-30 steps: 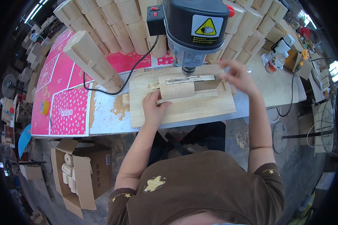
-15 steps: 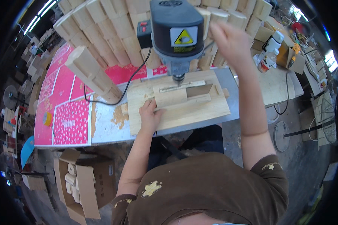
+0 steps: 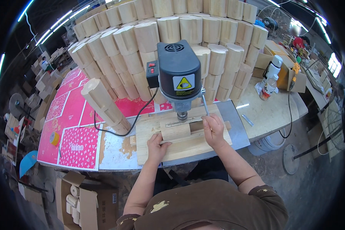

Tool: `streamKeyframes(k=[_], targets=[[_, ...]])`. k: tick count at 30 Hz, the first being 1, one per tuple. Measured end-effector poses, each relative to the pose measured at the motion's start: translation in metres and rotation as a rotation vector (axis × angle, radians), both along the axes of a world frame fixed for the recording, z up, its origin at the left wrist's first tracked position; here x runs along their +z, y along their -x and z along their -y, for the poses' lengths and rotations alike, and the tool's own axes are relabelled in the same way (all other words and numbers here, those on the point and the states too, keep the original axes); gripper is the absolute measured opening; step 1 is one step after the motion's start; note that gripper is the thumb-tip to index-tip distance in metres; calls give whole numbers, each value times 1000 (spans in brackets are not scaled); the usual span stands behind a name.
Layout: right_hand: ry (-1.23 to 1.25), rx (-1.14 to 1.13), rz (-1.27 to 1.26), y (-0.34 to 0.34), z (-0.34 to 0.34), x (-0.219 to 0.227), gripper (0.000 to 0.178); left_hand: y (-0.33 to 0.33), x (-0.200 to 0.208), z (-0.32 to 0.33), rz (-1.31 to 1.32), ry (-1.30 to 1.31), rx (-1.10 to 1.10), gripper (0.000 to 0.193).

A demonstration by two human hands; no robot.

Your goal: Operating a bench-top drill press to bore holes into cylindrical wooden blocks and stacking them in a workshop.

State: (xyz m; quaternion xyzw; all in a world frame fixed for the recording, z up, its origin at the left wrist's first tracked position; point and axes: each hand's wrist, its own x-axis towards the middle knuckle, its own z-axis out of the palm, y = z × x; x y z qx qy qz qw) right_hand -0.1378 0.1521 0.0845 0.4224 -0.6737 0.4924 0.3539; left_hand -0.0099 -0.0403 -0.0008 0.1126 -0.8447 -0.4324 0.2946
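Note:
A dark drill press [image 3: 179, 67] stands over a pale wooden jig board [image 3: 195, 150] on the bench. Its chuck [image 3: 182, 115] sits just above a wooden block [image 3: 175, 132] seated in the jig; whether the bit touches the wood cannot be made out. My left hand [image 3: 157, 146] holds the block's left end, fingers on its edge and thumb along the near side. Wrapped round the lower end of the metal feed lever [image 3: 205, 103], my right hand [image 3: 214, 129] is closed, to the right of the chuck.
Stacked wooden cylinders [image 3: 142, 38] form a wall behind the press. One leaning column [image 3: 105, 105] and a black cable [image 3: 140, 115] lie left. Yellow tape [image 3: 54, 138] rests on the pink covering. Bottles [image 3: 270, 82] stand right. Below left is an open carton [image 3: 89, 205] of wooden pieces.
My right hand has come down from high beside the press, drawing the feed lever downward. My left hand stays at the block. The view has tilted up, showing more stacked cylinders.

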Motion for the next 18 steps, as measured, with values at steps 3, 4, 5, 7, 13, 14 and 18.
streamKeyframes(k=[3, 4, 5, 7, 13, 14, 18], targets=[[-74, 7, -33, -2, -9, 21, 5, -1, 3, 1, -43, 115, -5, 49], [-89, 25, -119, -2, -12, 34, 10, -1, 4, 0, -47, 109, -6, 48], [-110, -27, -80, 1, -13, 49, 15, -1, 5, 0, -30, 98, -17, 48], [-112, -45, 35, 16, -10, 87, 25, 2, 6, -2, -35, 111, -9, 44], [-359, -162, 226, 90, 51, 166, 39, 26, -1, -24, -31, 112, -65, 48], [-374, -166, 241, 94, 50, 167, 39, 28, -2, -25, -36, 103, -57, 48], [-292, -58, 153, 59, 11, 150, 32, 26, -1, -25, 4, 64, -67, 49]])
